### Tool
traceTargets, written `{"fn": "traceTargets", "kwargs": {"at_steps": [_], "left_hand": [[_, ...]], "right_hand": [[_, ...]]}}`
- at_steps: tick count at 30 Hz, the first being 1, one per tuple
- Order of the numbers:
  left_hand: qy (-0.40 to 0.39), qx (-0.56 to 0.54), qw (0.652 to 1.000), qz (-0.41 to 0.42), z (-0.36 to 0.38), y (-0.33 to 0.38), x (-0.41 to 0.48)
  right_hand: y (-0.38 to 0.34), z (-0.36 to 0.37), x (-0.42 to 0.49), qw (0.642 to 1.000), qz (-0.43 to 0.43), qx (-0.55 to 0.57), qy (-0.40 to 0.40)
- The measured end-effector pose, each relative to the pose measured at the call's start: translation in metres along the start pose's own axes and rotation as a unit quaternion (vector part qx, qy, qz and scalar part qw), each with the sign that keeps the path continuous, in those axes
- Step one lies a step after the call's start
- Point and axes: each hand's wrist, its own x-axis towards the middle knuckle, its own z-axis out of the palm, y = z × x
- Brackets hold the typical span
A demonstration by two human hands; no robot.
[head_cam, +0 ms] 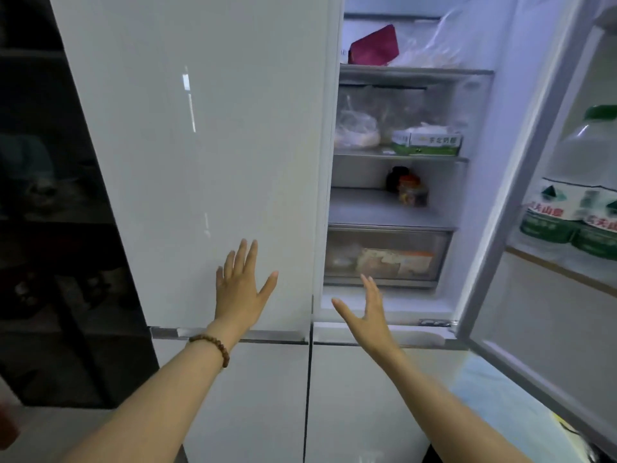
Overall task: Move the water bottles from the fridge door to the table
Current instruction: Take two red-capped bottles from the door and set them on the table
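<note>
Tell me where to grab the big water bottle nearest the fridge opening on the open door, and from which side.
Probably take the water bottle around its narrower shoulder above the label, coming from the fridge-opening side with the right hand. The body looks too wide for the fingers, and another bottle crowds its far side.

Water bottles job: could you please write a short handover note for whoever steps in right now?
Left hand: open, empty, spread in front of the closed left fridge door.
Right hand: open, empty, raised before the open compartment.
Water bottles: two large green-labelled ones show, standing in the open right door's shelf.
Done: right door opened; no bottle in hand.
Left: lift the bottles out and carry them to the table, which is out of view.
</note>
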Motion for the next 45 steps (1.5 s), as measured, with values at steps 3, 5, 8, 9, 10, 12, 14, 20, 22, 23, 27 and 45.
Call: {"fn": "traceTargets", "kwargs": {"at_steps": [3, 5, 8, 9, 10, 12, 14, 20, 22, 23, 27, 45], "left_hand": [[0.000, 0.035, 0.999, 0.025, 0.020, -0.022, 0.016], [-0.014, 0.043, 0.998, 0.034, 0.039, -0.035, 0.022], [-0.039, 0.058, 0.997, 0.034, 0.074, -0.050, 0.024], [-0.045, 0.062, 0.997, 0.031, 0.085, -0.055, 0.024], [-0.049, 0.064, 0.996, 0.027, 0.094, -0.059, 0.025], [-0.048, 0.065, 0.997, 0.019, 0.110, -0.064, 0.029], [-0.037, 0.073, 0.997, 0.019, 0.122, -0.066, 0.032], [-0.007, 0.069, 0.997, 0.023, 0.137, -0.069, 0.034], [-0.005, 0.070, 0.997, 0.027, 0.137, -0.071, 0.035], [-0.007, 0.070, 0.997, 0.028, 0.137, -0.072, 0.035], [-0.013, 0.071, 0.997, 0.036, 0.134, -0.073, 0.034], [-0.036, 0.021, 0.999, 0.021, 0.108, -0.067, -0.016]], "right_hand": [[0.021, 0.034, 0.013, 0.992, 0.095, 0.069, -0.053], [0.037, 0.054, 0.023, 0.976, 0.167, 0.105, -0.088], [0.061, 0.080, 0.036, 0.952, 0.228, 0.171, -0.109], [0.068, 0.088, 0.040, 0.942, 0.244, 0.203, -0.108], [0.075, 0.095, 0.044, 0.932, 0.256, 0.234, -0.108], [0.089, 0.108, 0.053, 0.916, 0.272, 0.275, -0.108], [0.099, 0.119, 0.063, 0.906, 0.276, 0.300, -0.112], [0.119, 0.145, 0.083, 0.883, 0.263, 0.373, -0.104], [0.122, 0.155, 0.088, 0.885, 0.244, 0.384, -0.096], [0.121, 0.160, 0.089, 0.886, 0.239, 0.388, -0.085], [0.120, 0.170, 0.091, 0.893, 0.238, 0.378, -0.051], [0.095, 0.167, 0.019, 0.876, 0.260, 0.405, -0.029]]}}
